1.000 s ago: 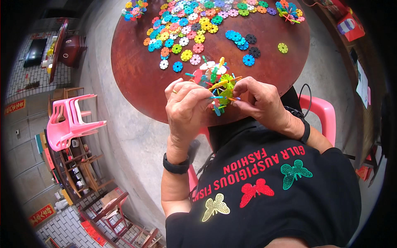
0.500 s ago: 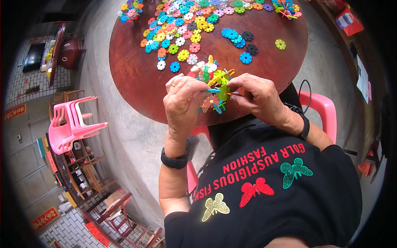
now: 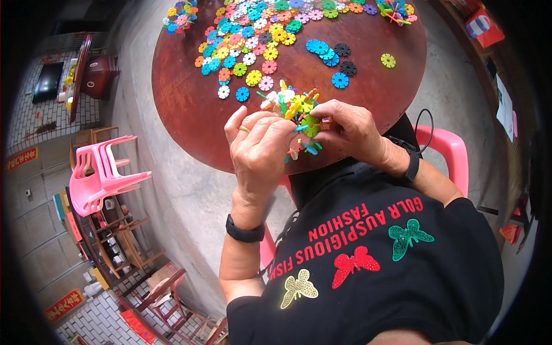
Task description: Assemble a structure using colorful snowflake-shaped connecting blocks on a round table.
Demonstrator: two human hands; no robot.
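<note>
Over the near edge of the table I hold a cluster of interlocking plastic discs [image 3: 301, 106], in lime green, blue, white, orange and other colours. My left hand [image 3: 257, 138] has its fingers closed on the cluster's left side, by a blue disc seen edge-on. On the other side my right hand [image 3: 352, 131] pinches the cluster beside a lime-green disc [image 3: 311, 126]. Both sets of fingertips partly hide the discs they grip. Just beyond the cluster lie loose notched discs, among them a pink one [image 3: 265, 83] and a blue one [image 3: 242, 94].
A round reddish-brown table [image 3: 190, 109] carries many loose discs at its far left. Blue and black discs [image 3: 340, 80] lie right of centre, with a lone yellow-green disc [image 3: 388, 60] farther right. Assembled clusters [image 3: 180, 16] stand at the far edge. A pink chair [image 3: 451, 150] is at right.
My left hand has rolled over, so its knuckles and back face up more. The cluster has turned slightly between my hands, and my right fingers have shifted on it.
</note>
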